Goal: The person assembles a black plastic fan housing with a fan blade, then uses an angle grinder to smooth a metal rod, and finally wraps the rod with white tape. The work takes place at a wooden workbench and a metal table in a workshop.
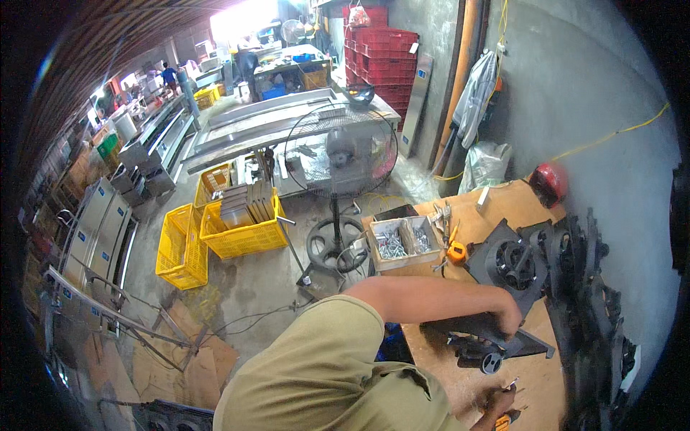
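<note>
A black metal part (496,334) is pressed flat on the wooden worktop (503,205) by the left hand (507,316), fingers clenched over it, likely for steadiness; an orange-handled tool (505,419) is grasped in the right hand (492,402).

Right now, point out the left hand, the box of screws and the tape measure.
left hand (507,318), head view, on the knuckles
box of screws (402,242), head view, on the divider between the compartments
tape measure (456,252), head view, on the orange case
</note>
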A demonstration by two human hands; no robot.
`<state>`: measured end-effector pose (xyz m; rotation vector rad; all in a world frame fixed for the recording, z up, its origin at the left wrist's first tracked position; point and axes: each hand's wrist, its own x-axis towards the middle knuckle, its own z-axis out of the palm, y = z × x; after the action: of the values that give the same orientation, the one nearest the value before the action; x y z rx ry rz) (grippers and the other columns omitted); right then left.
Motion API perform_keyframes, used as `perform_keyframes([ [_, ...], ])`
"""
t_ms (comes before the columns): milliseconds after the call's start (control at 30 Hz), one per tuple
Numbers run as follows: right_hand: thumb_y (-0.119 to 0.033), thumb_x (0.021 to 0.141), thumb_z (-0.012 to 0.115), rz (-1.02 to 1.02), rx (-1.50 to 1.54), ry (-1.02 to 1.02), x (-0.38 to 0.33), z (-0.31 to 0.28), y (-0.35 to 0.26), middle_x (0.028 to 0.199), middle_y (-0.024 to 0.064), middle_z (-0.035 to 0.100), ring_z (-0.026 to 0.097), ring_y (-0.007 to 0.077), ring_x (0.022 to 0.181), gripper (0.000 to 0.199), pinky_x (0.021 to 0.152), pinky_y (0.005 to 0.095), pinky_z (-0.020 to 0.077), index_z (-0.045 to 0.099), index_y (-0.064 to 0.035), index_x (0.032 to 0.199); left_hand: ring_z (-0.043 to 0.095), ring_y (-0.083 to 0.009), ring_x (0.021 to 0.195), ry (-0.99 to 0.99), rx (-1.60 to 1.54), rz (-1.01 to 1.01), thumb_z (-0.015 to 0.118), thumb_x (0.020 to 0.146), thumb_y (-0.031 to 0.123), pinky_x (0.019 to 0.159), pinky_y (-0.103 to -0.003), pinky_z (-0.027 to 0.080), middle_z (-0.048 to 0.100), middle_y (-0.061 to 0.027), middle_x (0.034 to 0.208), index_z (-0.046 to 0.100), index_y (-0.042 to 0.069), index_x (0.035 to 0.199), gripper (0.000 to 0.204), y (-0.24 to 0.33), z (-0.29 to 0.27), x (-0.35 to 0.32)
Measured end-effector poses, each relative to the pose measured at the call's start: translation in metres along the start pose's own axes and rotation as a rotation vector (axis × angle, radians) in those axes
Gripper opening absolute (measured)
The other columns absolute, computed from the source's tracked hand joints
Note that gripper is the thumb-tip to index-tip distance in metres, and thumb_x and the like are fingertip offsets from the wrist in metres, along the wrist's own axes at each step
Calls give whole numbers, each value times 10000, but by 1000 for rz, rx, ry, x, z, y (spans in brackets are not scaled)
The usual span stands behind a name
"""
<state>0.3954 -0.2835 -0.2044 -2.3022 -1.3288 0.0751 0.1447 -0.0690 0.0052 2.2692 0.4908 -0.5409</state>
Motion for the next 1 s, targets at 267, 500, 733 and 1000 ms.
perform_keyframes([
  [267,-186,920,615,146,653,-135,29,24,43,1137,204,679,651,351,1003,355,826,418,514,621,48,1187,708,-284,799,1,-51,30,532,938,229,791,-440,544,728,-174,928,703,-53,1017,340,-13,11,11],
  [500,-242,910,670,-29,633,-203,-11,16,-4,1164,210,665,627,316,1063,403,944,382,478,628,54,1181,643,-329,1027,51,131,-37,619,853,334,874,-470,486,696,-183,1118,680,-31,1153,476,30,2,-47],
  [733,-233,817,720,-91,236,-157,-71,14,-31,1058,216,679,648,380,997,353,897,445,515,684,5,1076,652,-308,1006,99,109,-67,591,887,413,892,-438,490,688,-184,1136,642,47,1230,504,21,-2,-55],
  [1000,-233,840,673,74,119,-89,-91,-32,-42,1082,171,647,598,391,1026,298,918,465,484,685,-38,1066,601,-383,1149,205,115,-135,549,953,369,986,-420,451,636,-236,1228,599,23,1282,480,41,-8,-75],
])
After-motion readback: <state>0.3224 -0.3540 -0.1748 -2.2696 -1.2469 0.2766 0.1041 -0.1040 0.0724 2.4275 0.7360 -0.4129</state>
